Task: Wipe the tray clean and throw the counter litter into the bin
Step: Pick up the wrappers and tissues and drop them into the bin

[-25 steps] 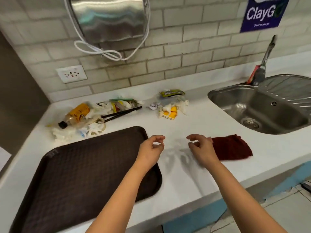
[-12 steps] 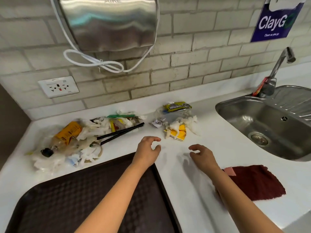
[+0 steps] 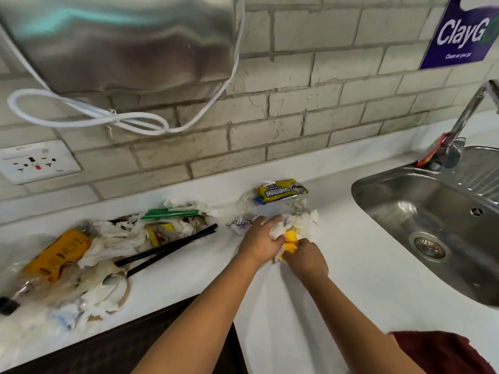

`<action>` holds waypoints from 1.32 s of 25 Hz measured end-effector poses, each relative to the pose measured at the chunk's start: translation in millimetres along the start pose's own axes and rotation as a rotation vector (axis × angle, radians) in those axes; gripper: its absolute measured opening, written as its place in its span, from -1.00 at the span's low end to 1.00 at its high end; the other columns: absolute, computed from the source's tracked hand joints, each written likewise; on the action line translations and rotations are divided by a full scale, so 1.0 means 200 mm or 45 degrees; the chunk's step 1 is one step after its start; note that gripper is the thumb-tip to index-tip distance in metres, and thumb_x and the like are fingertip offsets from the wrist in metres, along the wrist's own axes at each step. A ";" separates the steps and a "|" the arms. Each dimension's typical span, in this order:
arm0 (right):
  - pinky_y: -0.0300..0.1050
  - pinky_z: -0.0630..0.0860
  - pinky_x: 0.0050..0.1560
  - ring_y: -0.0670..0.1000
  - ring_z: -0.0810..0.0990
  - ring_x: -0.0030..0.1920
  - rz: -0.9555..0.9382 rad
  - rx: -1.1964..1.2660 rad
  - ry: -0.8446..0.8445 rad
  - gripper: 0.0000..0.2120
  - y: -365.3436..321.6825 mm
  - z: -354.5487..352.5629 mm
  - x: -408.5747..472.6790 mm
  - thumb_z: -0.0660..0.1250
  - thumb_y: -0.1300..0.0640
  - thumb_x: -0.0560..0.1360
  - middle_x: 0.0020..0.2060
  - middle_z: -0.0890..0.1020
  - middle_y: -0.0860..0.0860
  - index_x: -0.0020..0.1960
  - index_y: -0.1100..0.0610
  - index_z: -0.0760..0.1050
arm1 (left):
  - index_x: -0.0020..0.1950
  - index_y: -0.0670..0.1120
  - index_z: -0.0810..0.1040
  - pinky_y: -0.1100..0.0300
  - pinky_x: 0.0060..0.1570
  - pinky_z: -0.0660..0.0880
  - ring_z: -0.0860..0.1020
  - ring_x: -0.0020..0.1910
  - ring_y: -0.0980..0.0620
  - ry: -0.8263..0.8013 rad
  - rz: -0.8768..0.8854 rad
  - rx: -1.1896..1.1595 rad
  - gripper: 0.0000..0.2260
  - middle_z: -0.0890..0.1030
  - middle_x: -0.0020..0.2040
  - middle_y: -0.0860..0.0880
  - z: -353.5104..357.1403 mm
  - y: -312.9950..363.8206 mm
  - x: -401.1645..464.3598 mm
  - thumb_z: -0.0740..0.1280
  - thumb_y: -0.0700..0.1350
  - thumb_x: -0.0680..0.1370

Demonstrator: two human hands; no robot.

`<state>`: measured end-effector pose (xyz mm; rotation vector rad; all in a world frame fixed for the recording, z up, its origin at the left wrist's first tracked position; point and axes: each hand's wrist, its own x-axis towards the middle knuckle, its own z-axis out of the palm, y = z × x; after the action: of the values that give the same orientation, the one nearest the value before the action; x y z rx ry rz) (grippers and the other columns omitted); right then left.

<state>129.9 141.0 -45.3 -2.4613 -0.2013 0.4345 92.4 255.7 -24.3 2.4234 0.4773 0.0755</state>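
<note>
Left pile: a plastic bottle with an orange label (image 3: 55, 256) lies on its side at the far left of the table (image 3: 364, 265), cap toward the near left edge and base toward the wall, so its long axis runs on a diagonal. Crumpled tissues (image 3: 108, 244) sit around and partly over it.
Chopsticks: two black chopsticks (image 3: 167, 248) lie across that pile, long axis running from near left up to far right, their far tips pointing at the middle pile.
Tray: the dark tray (image 3: 121, 344) sits at the near edge, only its far corner in view, just beside the left forearm.
Left hand: the left hand (image 3: 260, 240) has its fingers curled over white tissue (image 3: 298, 222) in the middle pile, seemingly gathering it; how firm the hold is I cannot tell.
Right hand: the right hand (image 3: 303, 256) pinches a yellow wrapper (image 3: 290, 237), touching the left hand.
Snack packet: a yellow-green snack packet (image 3: 280, 190) lies just beyond both hands, long axis roughly left to right along the wall.
Cloth: a dark red cloth (image 3: 442, 352) lies at the near right, well apart from the tray.
Risk, loose scraps: small bits could slip out of a two-hand scoop and scatter, since the tissue is light and torn.
Risk, sink: the sink (image 3: 405, 211) is just to the right; a sweep that way could drop litter into it.
Risk, bottle: being round, it may roll if the tissues against it are pulled away.
</note>
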 end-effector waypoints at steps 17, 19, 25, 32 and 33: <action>-0.04 0.54 -0.36 0.18 0.52 -0.28 0.198 0.622 0.029 -0.78 0.16 -0.15 -0.28 0.14 0.35 0.44 -0.19 0.48 0.14 0.05 0.16 0.40 | 0.21 -0.10 0.57 0.39 0.17 0.27 0.40 0.33 -0.02 0.156 -0.205 -0.201 -0.65 0.42 0.33 -0.04 -0.07 -0.27 -0.24 0.18 -0.33 0.49; -0.01 0.56 -0.32 0.14 0.51 -0.24 0.148 0.676 0.066 -0.80 0.20 -0.19 -0.38 0.16 0.34 0.46 -0.16 0.48 0.12 0.04 0.15 0.39 | 0.31 0.00 0.49 0.28 0.27 0.28 0.36 0.37 0.02 -0.022 -0.211 0.070 -0.63 0.37 0.39 0.04 -0.09 -0.27 -0.29 0.28 -0.15 0.50; -0.03 0.53 -0.31 0.20 0.54 -0.27 -0.082 0.646 0.285 -0.82 0.23 -0.30 -0.64 0.19 0.30 0.43 -0.29 0.48 0.01 0.00 0.18 0.47 | 0.17 -0.04 0.59 0.30 -0.04 0.45 0.55 0.11 -0.04 0.003 -0.215 -0.107 -0.72 0.57 0.21 -0.09 -0.11 -0.18 -0.43 0.29 -0.27 0.51; -0.46 0.35 -0.36 -0.12 0.45 -0.31 -0.274 0.650 0.563 -0.80 0.39 -0.37 -0.98 0.17 0.36 0.46 -0.33 0.51 -0.06 -0.13 0.10 0.47 | 0.20 -0.14 0.50 0.27 -0.35 0.39 0.44 -0.33 0.05 0.098 -0.386 -1.382 -0.77 0.53 -0.18 -0.07 -0.13 0.08 -0.76 0.22 -0.28 0.57; -0.47 0.34 -0.36 -0.11 0.45 -0.31 -0.274 0.675 0.580 -0.80 0.42 -0.37 -1.02 0.17 0.36 0.46 -0.34 0.51 -0.05 -0.14 0.11 0.47 | 0.18 -0.12 0.49 0.27 -0.37 0.39 0.43 -0.33 0.05 0.069 -0.376 -1.423 -0.79 0.52 -0.20 -0.07 -0.12 0.11 -0.83 0.22 -0.28 0.57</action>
<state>-30.2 -17.9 12.2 -1.9241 -0.1349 -0.1574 -59.0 195.0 19.6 1.2507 0.5978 0.2138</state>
